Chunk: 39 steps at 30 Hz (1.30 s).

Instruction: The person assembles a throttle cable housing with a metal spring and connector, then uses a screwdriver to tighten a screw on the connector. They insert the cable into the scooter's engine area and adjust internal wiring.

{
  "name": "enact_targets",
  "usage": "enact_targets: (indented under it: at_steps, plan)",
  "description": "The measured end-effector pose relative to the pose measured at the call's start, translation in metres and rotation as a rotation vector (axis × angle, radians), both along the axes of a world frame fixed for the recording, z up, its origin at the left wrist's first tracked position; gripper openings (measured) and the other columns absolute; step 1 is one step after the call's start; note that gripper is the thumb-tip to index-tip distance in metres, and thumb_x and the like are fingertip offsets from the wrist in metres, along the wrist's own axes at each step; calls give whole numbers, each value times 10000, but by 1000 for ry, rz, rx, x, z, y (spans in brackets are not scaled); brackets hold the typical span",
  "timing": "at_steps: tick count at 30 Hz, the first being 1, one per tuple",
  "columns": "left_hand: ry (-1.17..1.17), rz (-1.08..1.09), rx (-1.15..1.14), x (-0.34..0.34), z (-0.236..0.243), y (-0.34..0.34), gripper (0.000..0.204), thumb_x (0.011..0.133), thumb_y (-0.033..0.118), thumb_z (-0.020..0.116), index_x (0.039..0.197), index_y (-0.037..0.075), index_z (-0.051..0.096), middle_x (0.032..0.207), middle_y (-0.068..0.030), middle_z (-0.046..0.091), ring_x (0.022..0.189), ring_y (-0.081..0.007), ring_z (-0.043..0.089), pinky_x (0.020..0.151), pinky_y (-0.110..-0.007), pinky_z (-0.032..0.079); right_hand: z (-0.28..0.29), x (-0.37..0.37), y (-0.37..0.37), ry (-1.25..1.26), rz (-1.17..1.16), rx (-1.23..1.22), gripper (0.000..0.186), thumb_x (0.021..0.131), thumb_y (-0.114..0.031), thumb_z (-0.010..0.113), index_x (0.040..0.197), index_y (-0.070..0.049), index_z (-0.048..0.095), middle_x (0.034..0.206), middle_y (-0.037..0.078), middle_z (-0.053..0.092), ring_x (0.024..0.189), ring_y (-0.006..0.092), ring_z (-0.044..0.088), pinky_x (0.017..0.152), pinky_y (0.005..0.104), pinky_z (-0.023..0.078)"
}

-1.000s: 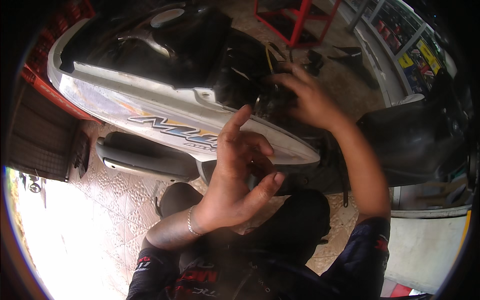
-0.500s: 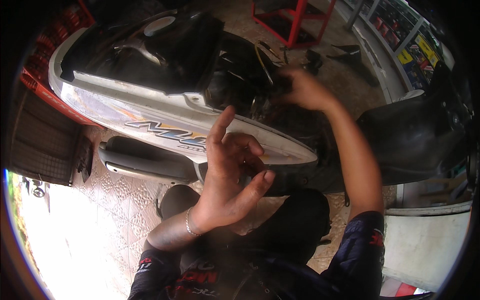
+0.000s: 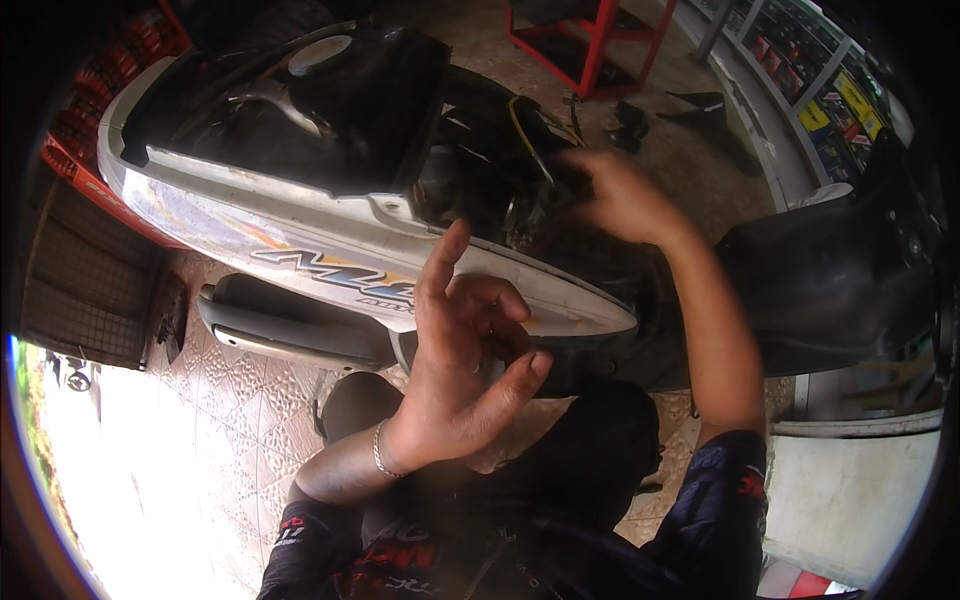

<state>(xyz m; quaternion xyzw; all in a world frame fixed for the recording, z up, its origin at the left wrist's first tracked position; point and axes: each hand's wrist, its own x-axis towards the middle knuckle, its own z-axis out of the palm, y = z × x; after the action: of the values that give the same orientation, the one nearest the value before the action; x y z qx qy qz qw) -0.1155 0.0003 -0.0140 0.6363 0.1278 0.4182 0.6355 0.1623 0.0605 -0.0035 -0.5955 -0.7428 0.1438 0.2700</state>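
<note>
A scooter lies across in front of me, its white side panel facing me and its black inner body uncovered. In the dark opening right of that body, a yellowish cable or hose bends upward. My right hand reaches over to the far side of this opening. Its fingers close around something dark that I cannot make out. Before the panel's lower edge my left hand is raised, holding nothing. Its index finger points up, the thumb stands apart and the other fingers are loosely bent.
Beyond the scooter stands a red metal trolley, with loose black parts on the tiled floor beside it. Shelves with boxes line the right wall. A large black plastic section extends right; a grey footboard juts out below the panel.
My right hand has shifted slightly nearer to me and is less blurred. My left hand has barely moved.
</note>
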Motion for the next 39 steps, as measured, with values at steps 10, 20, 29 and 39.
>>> enact_targets:
  at_steps: [10,20,29,39]
  plan:
    - [-3,1,8,1,0,1,1027,907,-7,642,1597,134,-106,1168,-115,440,836,-119,546,729,-247,505,2,-2,-4,-287,-7,45,416,778,40,667,1174,-83,708,1181,154,613,1140,357,600,964,427,503]
    - [-2,4,-24,1,2,1,1043,859,-62,635,1584,96,-98,1139,-136,446,852,-137,586,758,-260,532,-11,-18,-12,-69,-170,124,225,802,-177,793,1002,-77,768,1025,158,664,1017,325,661,844,398,528]
    - [-24,0,-2,2,1,1,1037,876,-38,633,1589,107,-107,1148,-127,443,813,-126,574,725,-252,517,-20,-8,8,147,-262,26,236,802,-214,816,963,-47,770,835,173,727,768,296,719,716,400,536]
    - [-52,21,-24,5,-3,-1,1046,885,2,653,1596,121,-106,1155,-112,438,784,-127,556,688,-246,503,-17,-2,16,100,-272,-53,290,779,-234,825,991,-44,773,841,169,741,760,272,717,739,386,534]
